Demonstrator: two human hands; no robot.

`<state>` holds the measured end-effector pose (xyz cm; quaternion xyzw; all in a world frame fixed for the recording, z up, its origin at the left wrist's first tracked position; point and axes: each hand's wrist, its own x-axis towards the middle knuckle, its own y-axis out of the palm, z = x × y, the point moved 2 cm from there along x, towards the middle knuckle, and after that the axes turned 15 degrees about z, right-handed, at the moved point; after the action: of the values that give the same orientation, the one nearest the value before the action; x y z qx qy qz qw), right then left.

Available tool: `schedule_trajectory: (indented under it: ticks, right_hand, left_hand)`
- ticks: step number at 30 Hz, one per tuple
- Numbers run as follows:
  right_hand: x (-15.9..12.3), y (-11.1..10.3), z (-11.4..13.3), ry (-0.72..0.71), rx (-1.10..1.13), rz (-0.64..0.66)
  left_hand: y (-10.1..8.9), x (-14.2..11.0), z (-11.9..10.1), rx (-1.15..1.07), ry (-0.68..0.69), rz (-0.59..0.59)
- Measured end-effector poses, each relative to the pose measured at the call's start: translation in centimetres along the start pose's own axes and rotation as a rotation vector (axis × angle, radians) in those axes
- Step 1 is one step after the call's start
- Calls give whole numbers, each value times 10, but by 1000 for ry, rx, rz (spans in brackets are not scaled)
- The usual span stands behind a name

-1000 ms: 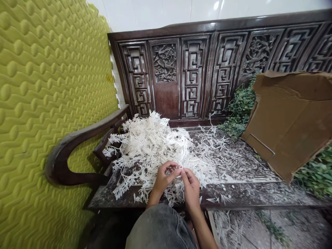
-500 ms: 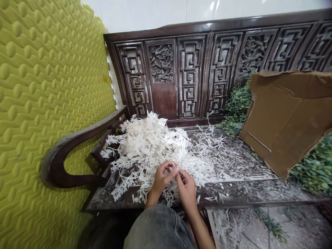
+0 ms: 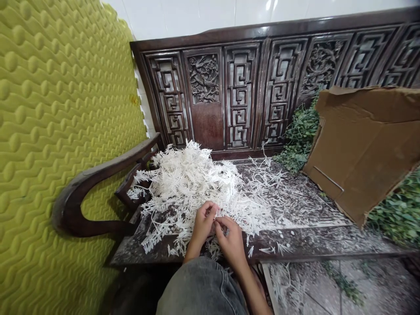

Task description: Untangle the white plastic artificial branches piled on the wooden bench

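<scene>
Near the left end of the carved wooden bench [image 3: 295, 245], a large heap of white branching sprigs [image 3: 187, 183] is lying, and loose strands [image 3: 265, 188] are scattered toward the right and onto the tiled floor [image 3: 361, 284]. The left hand [image 3: 202, 224] and the right hand [image 3: 232, 240] are held close together at the front of the heap, each grip half closed among the strands, but what is held cannot be told. No label or writing can be read on the cardboard sheet [image 3: 364, 148].
</scene>
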<state>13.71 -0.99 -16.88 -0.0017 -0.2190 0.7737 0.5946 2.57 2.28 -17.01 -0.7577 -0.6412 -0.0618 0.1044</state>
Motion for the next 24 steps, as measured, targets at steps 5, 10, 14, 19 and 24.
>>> schedule_trajectory:
  ticks: [5, 10, 14, 19, 24]
  right_hand:
    - [-2, -1, -1, -11, 85, 16]
    - [-6, -4, -8, 58, 236, -142]
    - [-6, -7, -13, 106, 358, -293]
    - [-6, -8, -24, 138, 559, -516]
    - [-3, -9, -37, 146, 849, -607]
  left_hand:
    - [-10, 3, 17, -47, -25, -250]
    - [-14, 6, 20, -62, -36, -334]
    - [-11, 6, 18, -18, -47, -271]
    - [-8, 7, 19, 38, -57, -230]
    - [-6, 7, 14, 96, -57, -175]
